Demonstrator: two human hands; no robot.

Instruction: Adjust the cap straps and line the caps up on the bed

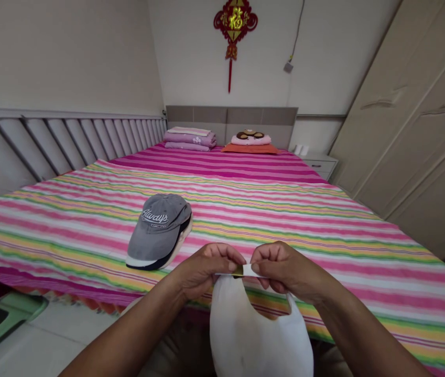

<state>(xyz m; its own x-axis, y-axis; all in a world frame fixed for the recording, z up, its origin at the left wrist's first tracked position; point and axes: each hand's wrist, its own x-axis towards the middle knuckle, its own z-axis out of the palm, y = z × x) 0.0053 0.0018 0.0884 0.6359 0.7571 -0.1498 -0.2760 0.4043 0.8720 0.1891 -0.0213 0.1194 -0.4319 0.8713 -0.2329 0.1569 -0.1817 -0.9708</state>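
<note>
- White cap [261,340]: closest item, hanging below both hands in front of the bed edge, back opening up. Looks soft; its weight seems to hang from the strap area, so a slipped pinch could drop it.
- Strap [250,270]: spans the top of the opening, short and narrow. Could twist or kink if the two hands pull out of line.
- Left hand [211,266]: thumb and fingertips closed on the strap beside the buckle. Thumb could block the strap's path.
- Right hand [283,267]: thumb and index pinching the white strap, other fingers curled below. Little strap shows between the hands, so grip could slide off.
- Buckle [238,271]: gold-coloured, between the hands, partly covered. Can't tell if it's latched; pulling against a latched one could strain the strap.
- Grey cap [157,225]: left of the hands on the striped sheet [336,235], atop dark and pale headwear. Left forearm is near; an outward elbow swing could knock the pile.
- Folded bedding [191,140]: far end of bed, well apart, low risk.
</note>
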